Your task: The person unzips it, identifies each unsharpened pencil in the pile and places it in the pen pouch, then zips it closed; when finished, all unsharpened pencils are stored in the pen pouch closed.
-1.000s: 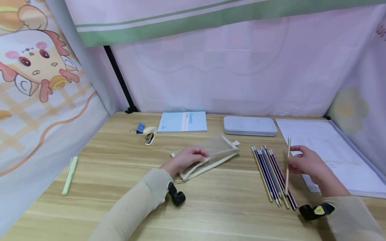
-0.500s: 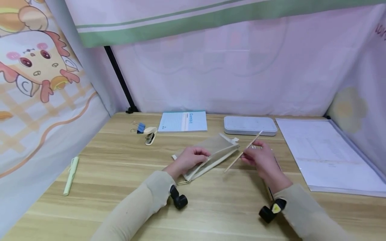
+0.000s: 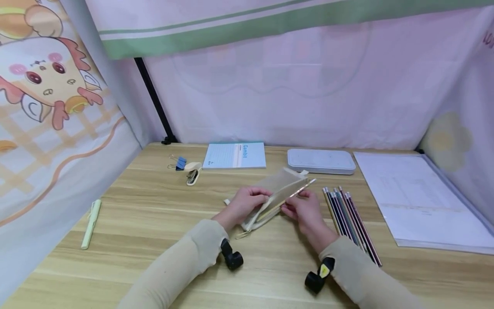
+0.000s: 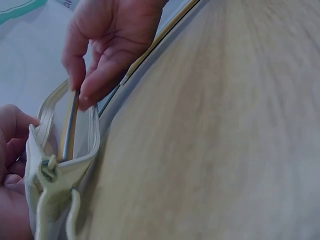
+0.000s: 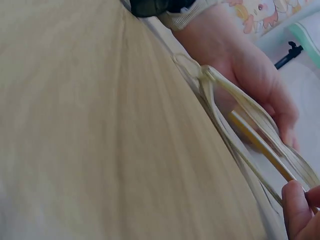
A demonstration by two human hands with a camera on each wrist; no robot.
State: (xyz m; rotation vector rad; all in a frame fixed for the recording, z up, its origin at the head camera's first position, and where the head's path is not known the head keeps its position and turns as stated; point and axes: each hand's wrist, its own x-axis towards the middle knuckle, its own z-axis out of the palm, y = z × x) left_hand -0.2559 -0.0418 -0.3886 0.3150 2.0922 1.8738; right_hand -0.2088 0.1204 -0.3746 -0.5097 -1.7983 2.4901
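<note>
Sliding into the mesh pencil pouch, the gold pencil, pinched in the right hand, has left the pencil row as the left hand pinches the pouch mouth open.

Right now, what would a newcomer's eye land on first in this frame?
Mid-desk, the right hand pinches a pencil and feeds it into the open mouth of a mesh pencil pouch, which the left hand holds open. Just right of them lies a neat row of striped pencils on the wooden desk. On the far left, a cartoon-print curtain stands out.
</note>
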